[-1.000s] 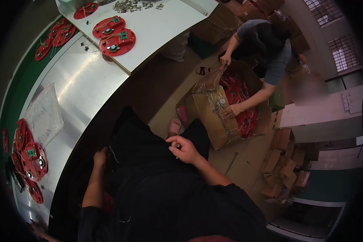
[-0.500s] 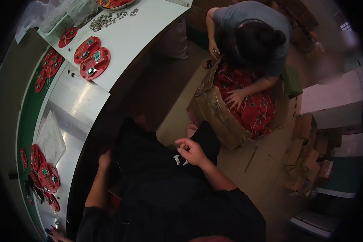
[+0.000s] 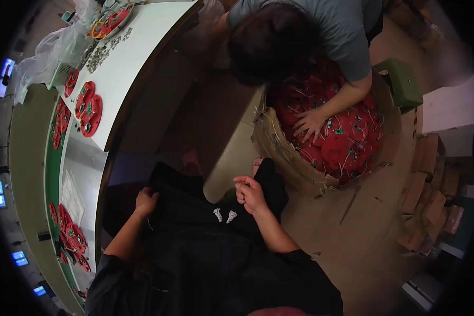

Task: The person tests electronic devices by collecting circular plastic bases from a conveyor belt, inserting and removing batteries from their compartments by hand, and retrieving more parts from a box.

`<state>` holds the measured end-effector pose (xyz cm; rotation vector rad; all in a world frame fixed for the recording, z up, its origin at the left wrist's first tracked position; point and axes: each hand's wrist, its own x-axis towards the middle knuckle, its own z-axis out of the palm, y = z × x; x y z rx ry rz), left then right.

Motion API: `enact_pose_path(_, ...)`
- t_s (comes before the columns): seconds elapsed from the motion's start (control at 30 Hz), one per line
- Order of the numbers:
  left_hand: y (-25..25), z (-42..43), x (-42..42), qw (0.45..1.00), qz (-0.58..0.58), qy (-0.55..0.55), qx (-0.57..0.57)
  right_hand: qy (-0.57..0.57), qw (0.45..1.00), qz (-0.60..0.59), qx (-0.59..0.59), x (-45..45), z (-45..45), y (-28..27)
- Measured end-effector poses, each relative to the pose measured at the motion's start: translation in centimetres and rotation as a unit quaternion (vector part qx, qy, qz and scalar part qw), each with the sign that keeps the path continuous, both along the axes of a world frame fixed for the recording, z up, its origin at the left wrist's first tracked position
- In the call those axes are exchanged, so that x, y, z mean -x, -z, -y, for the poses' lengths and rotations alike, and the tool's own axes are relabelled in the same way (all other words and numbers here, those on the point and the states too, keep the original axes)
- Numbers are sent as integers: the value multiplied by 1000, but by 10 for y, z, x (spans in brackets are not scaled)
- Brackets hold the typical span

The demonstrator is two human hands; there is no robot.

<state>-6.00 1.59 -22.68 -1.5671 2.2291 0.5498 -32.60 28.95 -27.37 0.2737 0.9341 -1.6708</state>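
My right hand (image 3: pixel 250 194) is curled over my lap, its fingers bent inward; whatever it may hold is too small to make out. Beside it, two small white pieces (image 3: pixel 225 215) lie on the black cloth (image 3: pixel 195 237) over my legs. At the left edge of that cloth, near the bench, my left hand (image 3: pixel 147 201) has its fingers curled, and I cannot make out anything in it. Ahead to the right stands a large carton (image 3: pixel 284 157) full of red round parts (image 3: pixel 342 147) with green boards and white wires.
A co-worker (image 3: pixel 353 37) leans over the carton, one hand on the red parts. The white table (image 3: pixel 126 63) and metal bench (image 3: pixel 84 158) on the left bear red discs and small metal pieces. A green stool (image 3: pixel 400 84) and cardboard boxes (image 3: pixel 426 205) stand right.
The view has turned rightward and the carton shows more fully. The co-worker has leaned further over it, and its flap no longer covers the red parts. My left hand has risen beside my lap.
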Motion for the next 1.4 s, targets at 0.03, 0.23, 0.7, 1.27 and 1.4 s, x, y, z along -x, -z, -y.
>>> enact_pose_path(0.03, -6, -2, 7, 1000, 17, 5, -5, 12, 1000, 22, 17, 1, 0, 0)
enact_pose_path(0.23, -2, 0, 18, 998, 63, 28, -6, -4, 999, 38, 28, 6, -4, -1)
enact_pose_path(0.7, -25, 6, 56, 986, 137, 65, -76, 35, 992, 88, 80, 16, -13, -1)
enact_pose_path(1.27, -14, -10, -6, 998, -8, 62, -26, 18, 999, 34, 26, 2, 1, -7)
enact_pose_path(1.4, -22, -19, -24, 997, -65, 37, -34, 53, 992, 79, 83, -1, 1, 8)
